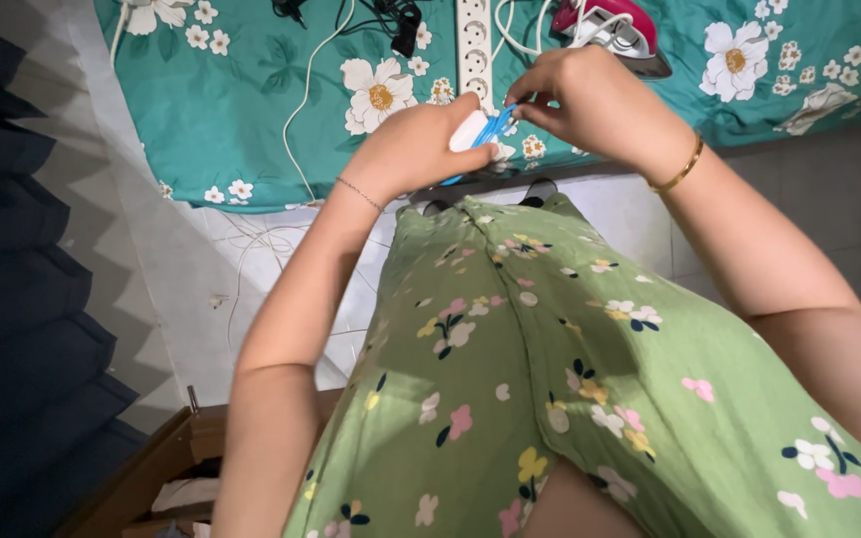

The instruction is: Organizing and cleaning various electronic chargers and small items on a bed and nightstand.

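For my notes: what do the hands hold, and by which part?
Left hand grips a small white object; right hand fingers pinch its blue part.

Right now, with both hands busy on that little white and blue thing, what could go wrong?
1. The left hand grips the small white and blue object while the right hand pinches its blue end, all in mid-air; it could slip and fall to the tiled floor.
2. The iron sits on the floral cloth just behind the right hand; a knock could tip it.
3. Loose cables trail off the cloth edge and could snag.

Matt floral cloth sheet (251, 110), glossy plastic iron (615, 25), smooth blue plastic piece (490, 130)
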